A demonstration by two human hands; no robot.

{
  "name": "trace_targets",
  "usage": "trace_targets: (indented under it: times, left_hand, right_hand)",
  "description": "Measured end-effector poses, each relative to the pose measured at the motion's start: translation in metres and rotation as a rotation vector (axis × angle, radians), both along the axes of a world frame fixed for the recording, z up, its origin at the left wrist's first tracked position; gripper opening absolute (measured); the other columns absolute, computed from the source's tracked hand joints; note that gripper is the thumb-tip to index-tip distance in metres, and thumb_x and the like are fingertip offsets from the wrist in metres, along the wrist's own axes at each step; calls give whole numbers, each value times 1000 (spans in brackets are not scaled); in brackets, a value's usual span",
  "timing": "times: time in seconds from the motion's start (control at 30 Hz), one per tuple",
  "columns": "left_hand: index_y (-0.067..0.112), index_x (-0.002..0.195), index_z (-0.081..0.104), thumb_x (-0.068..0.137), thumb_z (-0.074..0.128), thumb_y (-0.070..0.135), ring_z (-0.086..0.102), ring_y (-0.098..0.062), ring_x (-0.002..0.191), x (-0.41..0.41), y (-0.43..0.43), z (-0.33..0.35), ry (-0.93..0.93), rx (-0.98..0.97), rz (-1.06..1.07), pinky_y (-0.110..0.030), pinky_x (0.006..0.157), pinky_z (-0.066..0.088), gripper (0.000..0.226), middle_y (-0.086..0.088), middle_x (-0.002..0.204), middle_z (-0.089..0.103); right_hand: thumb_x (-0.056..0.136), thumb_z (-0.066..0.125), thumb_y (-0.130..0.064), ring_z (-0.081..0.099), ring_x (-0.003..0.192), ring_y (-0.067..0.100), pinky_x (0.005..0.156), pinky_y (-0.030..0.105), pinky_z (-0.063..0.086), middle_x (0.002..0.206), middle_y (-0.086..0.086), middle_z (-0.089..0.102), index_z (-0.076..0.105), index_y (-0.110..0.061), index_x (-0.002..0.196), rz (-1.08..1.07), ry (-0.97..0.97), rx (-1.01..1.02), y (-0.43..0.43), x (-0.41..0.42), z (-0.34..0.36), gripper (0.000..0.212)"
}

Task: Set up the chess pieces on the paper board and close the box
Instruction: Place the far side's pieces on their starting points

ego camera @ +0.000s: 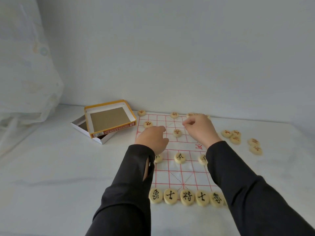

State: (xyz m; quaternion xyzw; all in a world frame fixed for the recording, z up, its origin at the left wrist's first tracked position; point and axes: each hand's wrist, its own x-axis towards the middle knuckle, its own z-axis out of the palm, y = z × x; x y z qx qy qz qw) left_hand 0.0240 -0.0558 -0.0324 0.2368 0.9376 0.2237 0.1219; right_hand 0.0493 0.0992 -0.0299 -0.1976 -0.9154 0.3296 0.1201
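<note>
A white paper board (177, 169) with red grid lines lies on the white surface. Several cream round pieces with black characters line its near edge (187, 197), and three more stand mid-board (179, 157). Red-character pieces sit on the far half (177, 132) and far edge (174, 114). My left hand (153, 139) hovers over the board's left side with its fingers curled down; what is under it is hidden. Over the far right part of the board, my right hand (198, 128) has its fingers curled, with thumb and forefinger pinched together. The open yellow box (110, 119) lies left of the board.
Several loose red-character pieces (233, 135) lie on the surface right of the board, two more farther right (254, 146). The box's white lid or tray (80, 126) sticks out beneath it. A wall runs close behind the board. Pale fabric hangs at the far left.
</note>
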Motion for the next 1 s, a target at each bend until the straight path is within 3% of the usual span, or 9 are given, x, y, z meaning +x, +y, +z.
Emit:
trace_targets:
  times: [0.2,0.47,0.63,0.7,0.77,0.9,1.0]
  left_hand:
    - [22,144,30,94,47,24,24,-21,138,20,41,-13,121,50,-91,-34,109,28,53,0,151,26]
    - [22,144,29,94,47,21,16,-20,141,33,73,-24,183,168,-71,-38,115,22,53,-1,152,24]
    - [22,144,30,94,46,22,16,-20,141,36,80,-27,183,161,-121,-37,115,21,52,0,152,23]
    - [23,143,31,95,46,22,16,-19,141,34,78,-26,184,156,-117,-37,114,21,50,0,152,24]
    - [22,142,33,95,46,21,16,-18,141,31,76,-25,190,184,-102,-35,114,21,49,1,152,25]
    - [22,141,36,95,46,21,17,-17,140,29,77,-22,202,226,-80,-32,113,20,48,1,150,28]
    - [21,141,36,95,46,20,18,-17,140,30,79,-23,196,226,-87,-31,113,21,47,1,150,29]
  right_hand:
    - [92,49,-8,59,108,20,85,23,43,115,5,66,70,-10,106,-145,37,-79,28,39,-7,26]
    - [90,48,-11,47,121,28,98,35,42,129,10,54,63,-13,119,-245,-27,10,60,43,-14,32]
    - [91,46,-12,35,130,33,105,41,32,140,16,39,48,-8,133,-667,83,59,118,62,-24,42]
    - [94,41,-14,34,132,34,109,42,29,143,18,37,38,-5,140,-736,40,-27,138,72,-37,47]
    - [98,35,-19,35,134,35,110,41,28,145,19,37,29,-4,144,-714,-7,-150,144,74,-46,49]
    - [103,26,-28,28,139,31,113,38,22,153,13,27,15,-10,149,-443,-9,-244,130,64,-49,51]
    - [102,30,-20,26,141,27,112,34,24,154,9,24,16,-12,150,-394,31,-305,128,63,-46,50]
